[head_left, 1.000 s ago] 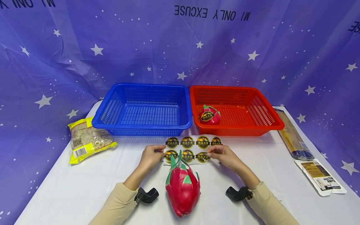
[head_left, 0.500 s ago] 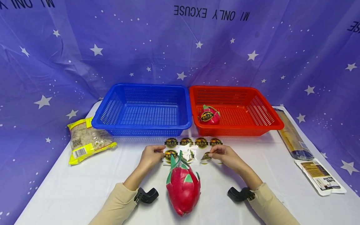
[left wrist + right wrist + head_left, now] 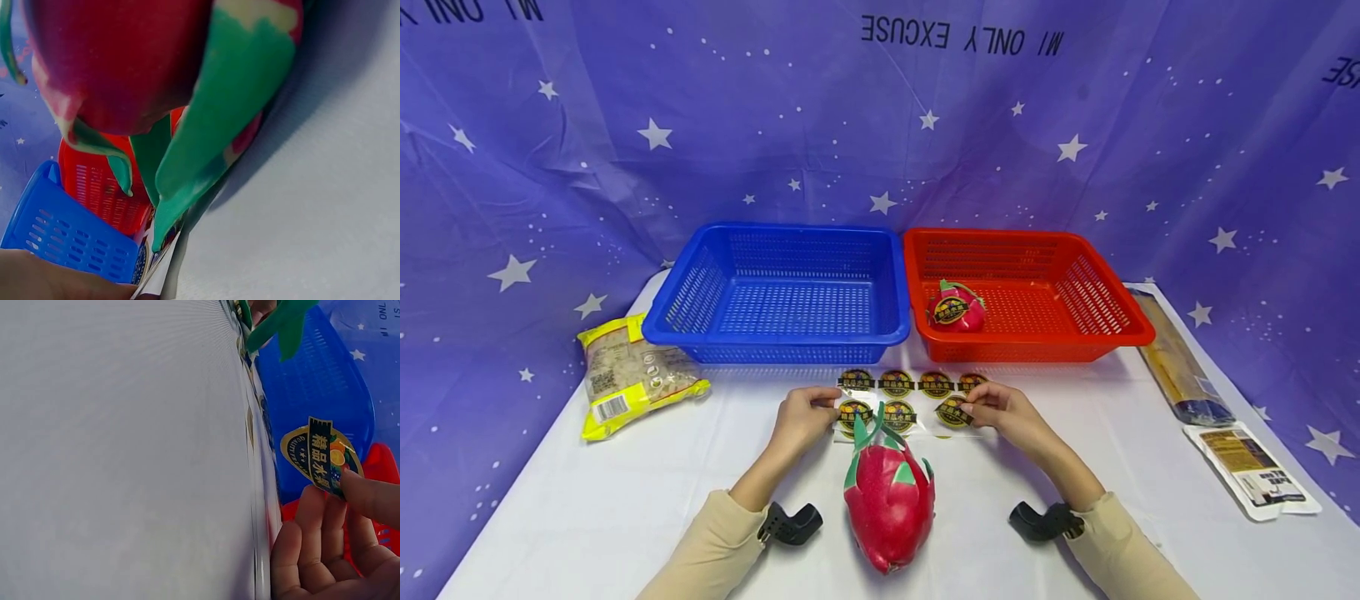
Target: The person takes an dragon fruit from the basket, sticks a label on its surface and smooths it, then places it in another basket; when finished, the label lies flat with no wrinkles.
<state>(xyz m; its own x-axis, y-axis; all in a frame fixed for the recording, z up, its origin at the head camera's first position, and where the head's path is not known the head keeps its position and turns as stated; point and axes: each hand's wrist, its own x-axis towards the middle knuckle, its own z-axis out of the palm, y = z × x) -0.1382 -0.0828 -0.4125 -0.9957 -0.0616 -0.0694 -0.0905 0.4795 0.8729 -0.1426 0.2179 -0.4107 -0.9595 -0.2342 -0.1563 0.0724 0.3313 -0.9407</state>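
A sheet of stickers (image 3: 928, 425) lies on the white table, with round black-and-gold fruit labels in two rows. My left hand (image 3: 800, 422) pinches the sheet's left edge between thumb and fingers. Between the thumb and index finger of my right hand (image 3: 1011, 419) is one sticker (image 3: 322, 453), off the sheet and held above its right part; its printed face shows in the right wrist view. In front of the sheet lies a large red dragon fruit (image 3: 890, 510), its green leaf tips overlapping the sheet in the head view. In the left wrist view the dragon fruit (image 3: 125, 56) hides much of the sheet.
Behind the sheet stand a blue basket (image 3: 778, 340) and a red basket (image 3: 1037, 340), side by side. A small labelled dragon fruit (image 3: 973, 317) sits in the red one. At left lies a yellow-edged bag (image 3: 640, 371); at right, a long brown packet (image 3: 1180, 362) and a white-edged pouch (image 3: 1251, 471).
My right hand has peeled the front-row sticker at the right off the sheet and shifted slightly right with it. My left hand has stayed at the sheet's left edge.
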